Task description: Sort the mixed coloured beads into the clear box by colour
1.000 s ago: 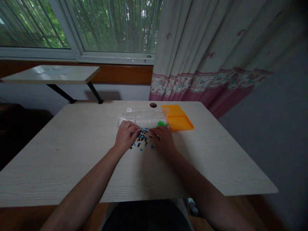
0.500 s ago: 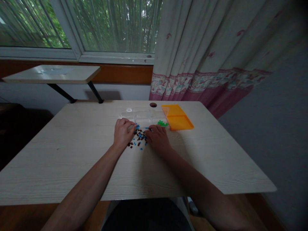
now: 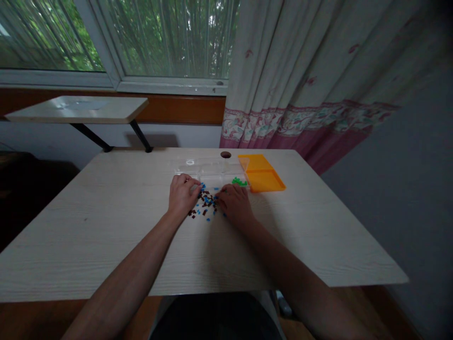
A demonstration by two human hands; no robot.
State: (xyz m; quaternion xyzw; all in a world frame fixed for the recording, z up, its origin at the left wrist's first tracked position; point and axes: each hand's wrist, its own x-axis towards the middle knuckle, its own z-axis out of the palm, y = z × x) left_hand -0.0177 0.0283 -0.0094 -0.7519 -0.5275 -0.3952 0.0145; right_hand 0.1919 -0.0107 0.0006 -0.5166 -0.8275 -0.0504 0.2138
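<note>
A loose pile of tiny blue and dark brown plastic pieces lies on the table between my two hands. My left hand rests at the pile's left edge, fingers curled, with thumb and forefinger close together beside some blue pieces. On the other side, my right hand has its fingers bent down over the pile's right edge. Whatever is in either set of fingertips is too small to make out. Just beyond the hands sits a clear plastic divided box; small green pieces lie in its right compartment.
An orange plastic tray or lid lies at the box's right. Behind it is a round hole in the pale wooden table. A raised shelf on black legs stands at the back left, and a curtain hangs behind.
My right hand has shifted very slightly to the right, and a blue piece now shows beside it. My left hand stays nearly in place at the pile.
</note>
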